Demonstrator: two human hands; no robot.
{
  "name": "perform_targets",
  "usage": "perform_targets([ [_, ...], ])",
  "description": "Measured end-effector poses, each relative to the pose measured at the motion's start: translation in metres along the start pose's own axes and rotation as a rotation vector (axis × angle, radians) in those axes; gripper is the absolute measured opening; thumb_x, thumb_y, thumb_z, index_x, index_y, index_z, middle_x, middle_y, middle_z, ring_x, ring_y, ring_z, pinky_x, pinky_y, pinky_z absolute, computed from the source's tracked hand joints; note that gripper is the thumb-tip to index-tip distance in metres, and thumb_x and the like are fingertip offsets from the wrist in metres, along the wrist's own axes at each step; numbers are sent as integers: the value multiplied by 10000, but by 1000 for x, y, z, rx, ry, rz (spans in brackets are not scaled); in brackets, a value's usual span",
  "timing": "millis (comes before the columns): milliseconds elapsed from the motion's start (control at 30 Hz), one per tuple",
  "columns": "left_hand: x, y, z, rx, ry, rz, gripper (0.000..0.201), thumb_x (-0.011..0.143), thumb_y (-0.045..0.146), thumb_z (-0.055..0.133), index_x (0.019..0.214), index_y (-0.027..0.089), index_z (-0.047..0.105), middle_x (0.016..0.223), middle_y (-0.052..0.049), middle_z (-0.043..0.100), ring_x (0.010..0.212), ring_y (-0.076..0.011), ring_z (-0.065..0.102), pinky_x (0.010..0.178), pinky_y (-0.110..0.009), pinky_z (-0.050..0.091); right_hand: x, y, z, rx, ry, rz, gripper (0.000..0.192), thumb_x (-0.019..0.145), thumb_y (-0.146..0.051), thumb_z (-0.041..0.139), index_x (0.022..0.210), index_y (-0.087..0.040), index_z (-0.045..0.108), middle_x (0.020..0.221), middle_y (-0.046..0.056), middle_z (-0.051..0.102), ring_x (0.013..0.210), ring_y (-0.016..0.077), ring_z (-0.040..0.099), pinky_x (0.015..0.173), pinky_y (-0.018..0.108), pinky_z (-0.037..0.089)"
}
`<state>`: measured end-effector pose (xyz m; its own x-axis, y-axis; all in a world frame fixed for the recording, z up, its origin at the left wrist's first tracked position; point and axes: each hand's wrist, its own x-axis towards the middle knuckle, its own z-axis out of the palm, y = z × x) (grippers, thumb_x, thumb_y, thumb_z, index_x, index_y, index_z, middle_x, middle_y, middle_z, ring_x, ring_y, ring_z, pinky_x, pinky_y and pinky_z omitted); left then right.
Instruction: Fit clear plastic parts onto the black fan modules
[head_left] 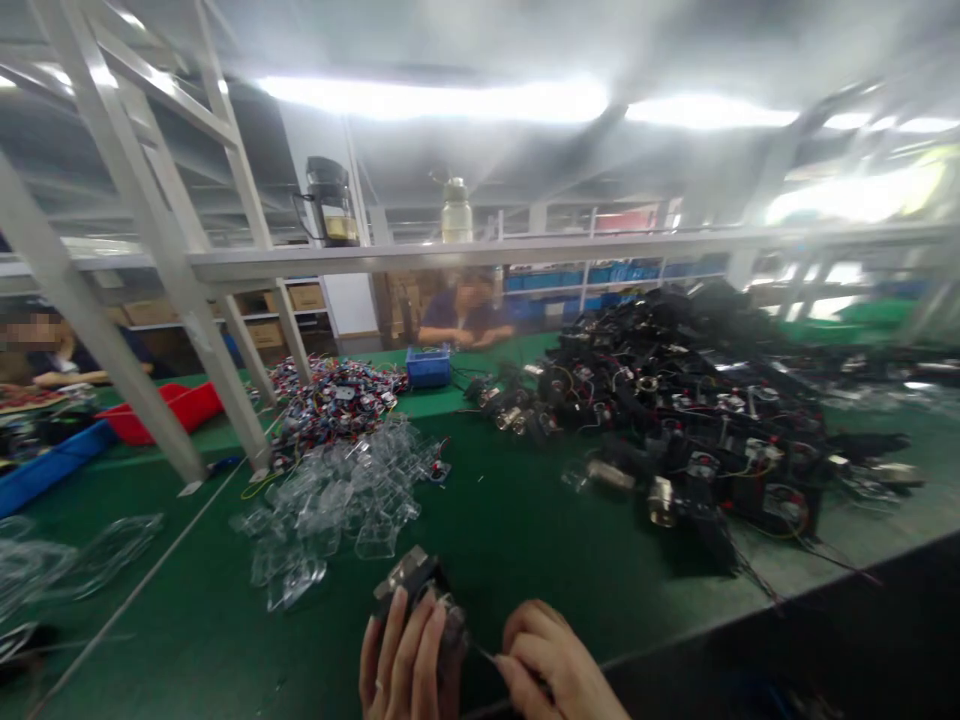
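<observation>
My left hand (405,655) is closed around a black motor unit (411,572) with a silvery metal can, held low over the green bench near its front edge. Just to the right, my right hand (551,660) is bent into a pinch. A thin, pale rod-like piece (484,653) runs from its fingertips toward the motor unit; blur hides whether it is a tool or a wire. Beyond the left hand lies a heap of clear plastic pieces (349,480). A big pile of similar black motor units (697,400) with wires covers the right side.
Small wired parts (341,390) are heaped behind the clear pieces, beside a blue bin (428,367). Metal frame posts (150,280) stand at left, near a red tray (172,410). A shelf (420,260) crosses above, carrying a bottle (456,210). Two people sit farther back.
</observation>
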<state>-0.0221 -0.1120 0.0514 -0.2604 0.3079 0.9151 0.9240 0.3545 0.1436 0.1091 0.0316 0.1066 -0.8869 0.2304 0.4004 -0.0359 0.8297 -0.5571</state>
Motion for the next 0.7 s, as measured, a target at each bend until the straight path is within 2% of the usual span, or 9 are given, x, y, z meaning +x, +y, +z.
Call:
perform_targets([
  [100, 7, 3, -4, 22, -27, -82, 347, 920, 104, 604, 1262, 144, 559, 1221, -123, 678, 1401, -295, 427, 1200, -597, 218, 2, -13, -15, 131, 0, 39, 321, 983, -299, 502, 684, -228, 597, 917, 64, 666, 877, 218, 657, 771, 306, 529],
  [167, 12, 5, -4, 50, 11, -132, 267, 940, 134, 580, 1206, 143, 585, 1177, -111, 692, 1408, -286, 415, 1212, -592, 181, 0, -13, -15, 122, -17, 45, 296, 972, -302, 537, 704, -232, 641, 1025, 80, 669, 967, 238, 656, 828, 320, 536],
  [267, 15, 6, -3, 111, 58, -139, 200, 939, 190, 593, 1136, 155, 611, 1091, -94, 703, 1391, -284, 431, 1219, -574, 176, -7, -8, -10, 51, -73, 19, 275, 954, -295, 559, 718, -225, 681, 1153, 100, 667, 1139, 282, 615, 943, 369, 517],
  [333, 14, 4, -3, 152, 40, -124, 218, 917, 222, 626, 1120, 145, 608, 1099, -110, 675, 1386, -302, 429, 1213, -577, 192, -10, -3, -11, 35, -138, 1, 293, 947, -317, 559, 707, -226, 701, 1249, 101, 657, 1251, 319, 555, 1020, 436, 481],
  [400, 12, 1, -2, 180, 19, -124, 252, 891, 247, 655, 1110, 135, 598, 1152, -138, 630, 1390, -334, 412, 1198, -594, 220, -9, 6, -19, 82, -221, 47, 357, 949, -392, 564, 671, -232, 720, 1331, 86, 639, 1327, 351, 494, 1069, 504, 439],
  [500, 7, -2, -1, 171, -27, -135, 265, 867, 243, 665, 1096, 138, 582, 1247, -167, 573, 1384, -364, 407, 1165, -610, 267, 6, 25, -39, 270, -274, 224, 503, 958, -573, 501, 683, -226, 741, 1327, 99, 656, 1273, 357, 552, 1049, 517, 456],
  [567, 6, -3, 0, 166, -37, -136, 261, 863, 234, 662, 1093, 147, 576, 1254, -165, 571, 1329, -345, 466, 1142, -585, 307, 25, 38, -51, 385, -170, 322, 548, 965, -639, 423, 824, -217, 743, 1283, 124, 676, 1200, 336, 603, 1044, 493, 461],
  [633, 5, -4, 2, 179, -24, -134, 257, 861, 235, 662, 1092, 161, 576, 1224, -148, 589, 1247, -310, 527, 1112, -539, 346, 46, 44, -53, 457, -84, 351, 514, 963, -641, 423, 951, -214, 709, 1253, 128, 684, 1177, 319, 609, 1049, 470, 450],
  [700, 5, -4, 3, 200, -8, -124, 257, 861, 258, 667, 1087, 172, 582, 1192, -136, 604, 1182, -290, 556, 1071, -496, 377, 62, 43, -44, 507, -147, 294, 412, 950, -588, 496, 947, -218, 679, 1266, 114, 672, 1191, 308, 595, 1045, 447, 442],
])
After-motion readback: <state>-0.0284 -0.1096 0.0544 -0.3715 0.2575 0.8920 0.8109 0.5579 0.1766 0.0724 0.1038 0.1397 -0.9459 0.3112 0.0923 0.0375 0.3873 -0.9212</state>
